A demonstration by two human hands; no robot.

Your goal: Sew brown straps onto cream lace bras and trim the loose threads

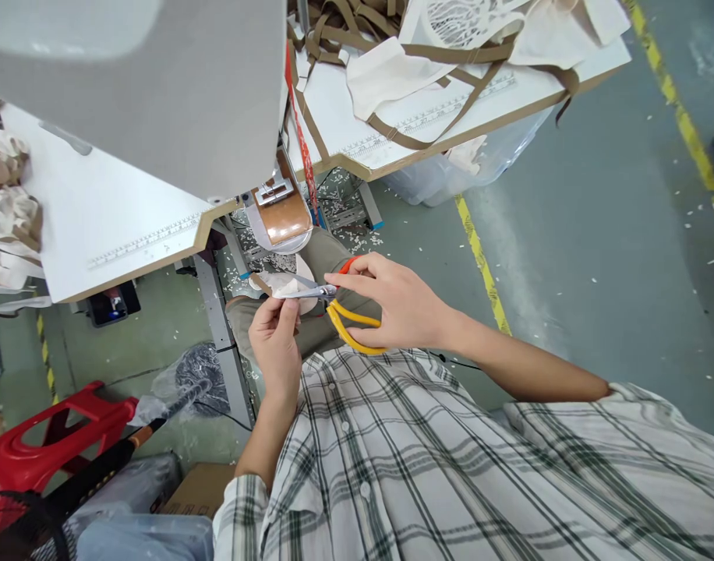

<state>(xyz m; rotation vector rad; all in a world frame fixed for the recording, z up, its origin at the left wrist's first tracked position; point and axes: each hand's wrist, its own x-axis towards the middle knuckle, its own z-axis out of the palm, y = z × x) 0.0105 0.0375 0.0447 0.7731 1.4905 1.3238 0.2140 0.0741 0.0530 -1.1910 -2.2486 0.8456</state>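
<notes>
My right hand point(401, 302) grips a pair of scissors point(351, 323) with yellow and red handles, fingers through and around the loops. Their metal blades point left, slightly apart, at the edge of a small white fabric piece point(287, 285). My left hand point(277, 331) pinches that fabric between thumb and fingers, just below the blades. A strip of brown tape shows at the fabric's left side. Both hands are over my lap, in front of the sewing machine's brown plate point(285, 216). The exact spot between the blades is too small to make out.
The grey sewing machine body point(217, 101) hangs over a white table point(117, 202) with a printed ruler. White fabric pieces point(392, 74) and brown straps lie at the right, more fabric point(9, 218) at the left. A red stool point(58, 428) and a clear plastic bin point(146, 538) stand lower left.
</notes>
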